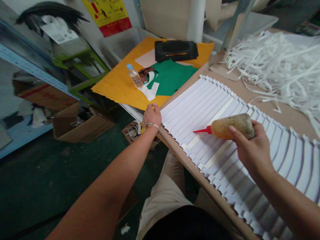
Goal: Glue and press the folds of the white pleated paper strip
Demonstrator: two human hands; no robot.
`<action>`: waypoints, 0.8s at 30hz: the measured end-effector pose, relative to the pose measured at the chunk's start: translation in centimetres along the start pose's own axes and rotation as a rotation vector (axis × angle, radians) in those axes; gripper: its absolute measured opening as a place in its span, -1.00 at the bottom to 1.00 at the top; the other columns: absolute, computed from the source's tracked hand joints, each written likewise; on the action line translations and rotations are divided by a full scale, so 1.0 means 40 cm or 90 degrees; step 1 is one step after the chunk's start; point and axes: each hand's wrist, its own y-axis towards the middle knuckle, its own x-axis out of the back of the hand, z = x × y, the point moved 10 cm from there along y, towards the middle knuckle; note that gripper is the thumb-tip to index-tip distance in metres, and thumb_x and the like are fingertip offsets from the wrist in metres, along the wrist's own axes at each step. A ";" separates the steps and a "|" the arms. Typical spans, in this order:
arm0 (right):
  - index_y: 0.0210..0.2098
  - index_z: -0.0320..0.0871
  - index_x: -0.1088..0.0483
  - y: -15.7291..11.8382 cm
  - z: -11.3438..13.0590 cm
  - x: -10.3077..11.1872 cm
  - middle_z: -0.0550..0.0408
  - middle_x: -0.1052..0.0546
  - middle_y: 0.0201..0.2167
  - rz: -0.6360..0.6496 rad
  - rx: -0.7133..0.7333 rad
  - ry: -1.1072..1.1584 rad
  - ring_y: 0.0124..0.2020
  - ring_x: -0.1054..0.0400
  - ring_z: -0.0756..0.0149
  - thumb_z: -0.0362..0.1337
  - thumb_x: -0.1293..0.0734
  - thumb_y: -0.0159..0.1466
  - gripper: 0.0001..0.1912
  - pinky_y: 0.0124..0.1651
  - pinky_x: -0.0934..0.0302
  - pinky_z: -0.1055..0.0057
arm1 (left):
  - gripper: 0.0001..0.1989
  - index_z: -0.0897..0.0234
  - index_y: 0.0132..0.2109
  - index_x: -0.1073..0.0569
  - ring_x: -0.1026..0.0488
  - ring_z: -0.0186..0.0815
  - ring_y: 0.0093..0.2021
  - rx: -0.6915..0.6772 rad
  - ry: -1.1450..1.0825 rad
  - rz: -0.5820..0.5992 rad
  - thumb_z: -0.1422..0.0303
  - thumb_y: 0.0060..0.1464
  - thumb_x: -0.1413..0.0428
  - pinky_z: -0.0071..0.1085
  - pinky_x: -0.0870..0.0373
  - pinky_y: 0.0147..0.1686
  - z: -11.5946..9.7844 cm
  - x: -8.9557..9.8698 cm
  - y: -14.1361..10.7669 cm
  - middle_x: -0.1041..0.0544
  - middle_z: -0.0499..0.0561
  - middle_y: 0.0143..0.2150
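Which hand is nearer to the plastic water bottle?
The left hand is nearer, just below the water bottle. The right hand is far to its right, holding a glue bottle.

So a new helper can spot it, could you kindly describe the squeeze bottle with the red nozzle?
Find the long tan work table carrying pleated white paper strips. Just above the strips, a stubby amber plastic squeeze bottle sits in the person's right hand. Its pointed red nozzle sets it apart from everything white around it.
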 end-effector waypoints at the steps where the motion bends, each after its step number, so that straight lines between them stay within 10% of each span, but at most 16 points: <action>1: 0.05 -0.10 -0.36 -0.016 0.012 -0.005 0.09 -0.54 -0.19 0.004 0.006 -0.046 -0.21 -0.45 0.19 0.04 -0.57 0.05 -0.32 -0.16 -0.44 0.18 | -0.53 0.31 0.15 -0.46 -0.56 0.01 0.05 0.001 0.000 0.000 0.18 0.43 0.22 -0.22 -0.40 -0.02 0.000 0.000 -0.001 -0.62 0.26 0.04; 10: 0.15 0.01 -0.32 -0.099 0.167 -0.033 -0.07 -0.49 0.03 0.072 0.336 -0.174 -0.02 -0.46 -0.03 -0.03 -0.61 -0.01 -0.21 -0.02 -0.41 0.01 | -0.54 0.31 0.15 -0.46 -0.55 0.00 0.07 -0.003 0.009 0.005 0.19 0.45 0.22 -0.23 -0.39 -0.01 -0.005 0.003 -0.002 -0.62 0.25 0.05; 15: 0.16 -0.02 -0.32 -0.004 0.221 0.034 -0.09 -0.49 0.04 0.056 0.569 -0.170 0.08 -0.42 -0.07 -0.25 -0.70 -0.28 0.02 0.12 -0.35 -0.07 | -0.56 0.30 0.15 -0.46 -0.56 0.00 0.06 -0.005 0.012 0.004 0.20 0.44 0.20 -0.22 -0.40 -0.01 -0.003 0.002 0.000 -0.62 0.24 0.04; 19: 0.04 -0.06 -0.30 0.232 0.132 0.164 -0.02 -0.42 0.05 -0.159 0.316 -0.025 0.09 -0.40 0.03 -0.29 -0.60 -0.10 -0.26 0.18 -0.30 -0.16 | -0.55 0.30 0.14 -0.47 -0.56 0.01 0.05 -0.009 0.009 -0.001 0.19 0.43 0.20 -0.21 -0.40 -0.02 -0.001 0.002 0.002 -0.62 0.24 0.03; 24: -0.21 -0.10 -0.24 0.417 -0.008 0.137 -0.07 -0.52 -0.05 -0.142 0.058 0.305 -0.13 -0.55 0.04 -0.47 -0.47 0.07 -0.60 -0.34 -0.49 0.07 | -0.56 0.31 0.13 -0.47 -0.56 0.01 0.03 -0.012 0.010 -0.003 0.21 0.42 0.19 -0.20 -0.40 -0.03 0.003 0.001 0.005 -0.62 0.26 0.03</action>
